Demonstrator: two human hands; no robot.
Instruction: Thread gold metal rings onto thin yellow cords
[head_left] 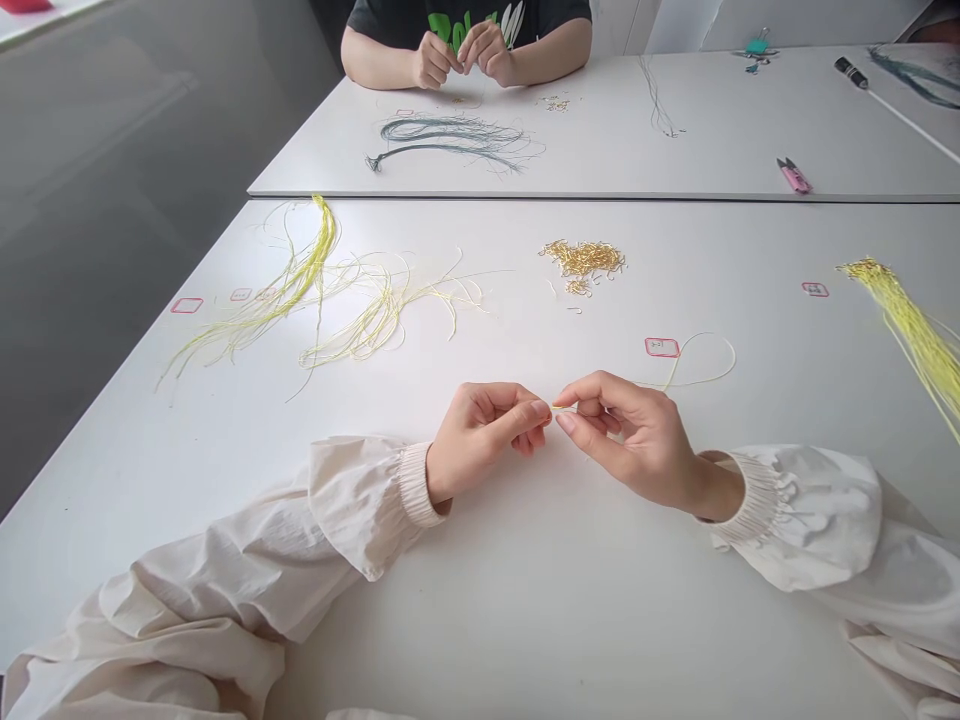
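Note:
My left hand [491,430] is closed in a pinch, thumb against index finger, on a yellow thread [564,408]. Whether a tiny hook is also in that pinch is hidden by the fingertips. Close beside it, my right hand [634,435] has its thumb and index finger curled around the same thread, with a narrow gap between their tips. A pale loop of thread [733,350] lies on the table just behind the right hand. Beyond both hands is a pile of small gold hooks [589,258].
Loose yellow threads [375,320] and a yellow bundle [322,240] lie at left; another bundle [892,300] at right. Red-framed labels [661,347] mark the white table [525,600]. Across it, a person's hands [465,55] work behind blue-grey threads [450,140]. Pink snips [793,176] lie far right.

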